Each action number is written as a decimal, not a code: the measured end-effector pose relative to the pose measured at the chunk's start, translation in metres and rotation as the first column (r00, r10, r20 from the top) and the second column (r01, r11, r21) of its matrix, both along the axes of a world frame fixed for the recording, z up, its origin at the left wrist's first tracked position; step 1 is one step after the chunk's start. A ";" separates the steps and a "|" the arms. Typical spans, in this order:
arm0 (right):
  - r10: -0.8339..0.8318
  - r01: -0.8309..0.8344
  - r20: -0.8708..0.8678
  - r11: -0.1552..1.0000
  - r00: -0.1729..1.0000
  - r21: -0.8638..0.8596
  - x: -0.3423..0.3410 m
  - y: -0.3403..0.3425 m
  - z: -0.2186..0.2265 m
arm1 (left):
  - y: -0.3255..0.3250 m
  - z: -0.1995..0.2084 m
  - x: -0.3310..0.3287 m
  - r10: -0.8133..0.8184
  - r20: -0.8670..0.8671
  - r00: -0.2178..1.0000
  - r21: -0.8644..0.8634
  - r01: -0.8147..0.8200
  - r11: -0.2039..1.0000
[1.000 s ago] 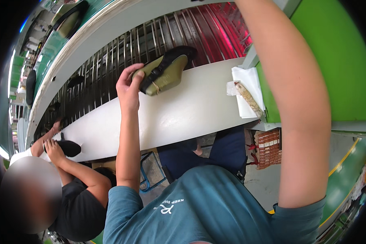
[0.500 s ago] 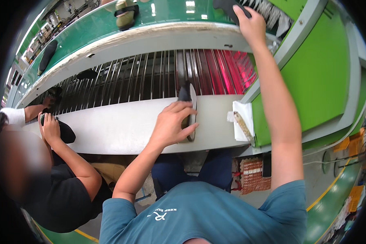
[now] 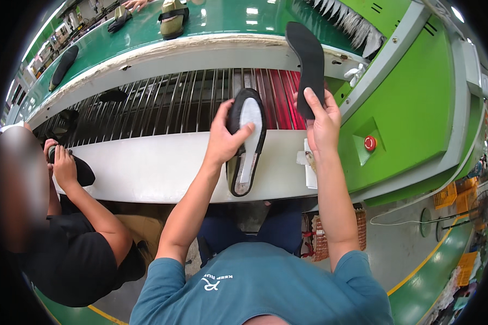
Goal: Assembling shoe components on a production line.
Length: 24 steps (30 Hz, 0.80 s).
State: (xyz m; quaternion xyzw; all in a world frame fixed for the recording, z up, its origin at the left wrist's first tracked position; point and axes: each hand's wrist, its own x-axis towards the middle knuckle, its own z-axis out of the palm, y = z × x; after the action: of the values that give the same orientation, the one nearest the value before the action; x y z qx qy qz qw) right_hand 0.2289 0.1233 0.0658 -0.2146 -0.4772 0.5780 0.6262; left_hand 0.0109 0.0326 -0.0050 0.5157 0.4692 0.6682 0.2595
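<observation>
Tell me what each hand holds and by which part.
Left hand: shoe, by its left edge, thumb on its pale bottom. Right hand: black sole, by its near end.

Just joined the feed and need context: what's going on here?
The person's left hand holds a shoe, underside showing with a pale strip along it, over the white ledge. The right hand holds up a loose black sole; the two pieces are apart. A co-worker at the left handles a dark piece. An olive shoe sits on the green surface beyond.
</observation>
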 end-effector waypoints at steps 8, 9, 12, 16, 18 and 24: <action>0.108 -0.096 0.050 0.973 0.993 -0.209 -0.011 -0.037 -0.013 | -0.051 0.033 -0.013 -0.117 0.133 0.984 0.026 0.114 0.993; 0.116 -0.102 0.053 0.970 0.992 -0.222 -0.013 -0.049 -0.018 | -0.054 0.035 -0.013 -0.141 0.128 0.982 0.031 0.138 0.990; 0.237 -0.234 0.079 0.971 0.968 -0.040 -0.008 -0.083 -0.043 | -0.062 0.050 -0.007 -0.137 0.120 0.983 0.084 0.128 0.988; 0.329 -0.330 0.043 0.944 0.943 0.005 -0.016 -0.135 -0.052 | -0.066 0.058 -0.007 -0.147 0.080 0.986 0.128 0.136 0.982; 0.323 -0.324 0.097 0.946 0.941 -0.014 -0.019 -0.147 -0.069 | -0.064 0.059 -0.007 -0.174 0.055 0.983 0.162 0.164 0.973; 0.260 -0.264 0.181 0.965 0.948 -0.004 -0.029 -0.162 -0.067 | -0.064 0.056 -0.001 -0.229 0.126 0.965 0.156 0.209 0.965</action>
State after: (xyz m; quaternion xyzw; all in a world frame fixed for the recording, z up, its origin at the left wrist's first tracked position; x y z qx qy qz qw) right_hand 0.2000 -0.0386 -0.0008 -0.1946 -0.5619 0.6294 0.5004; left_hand 0.0099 -0.0310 0.0506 0.5324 0.3408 0.7021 0.3278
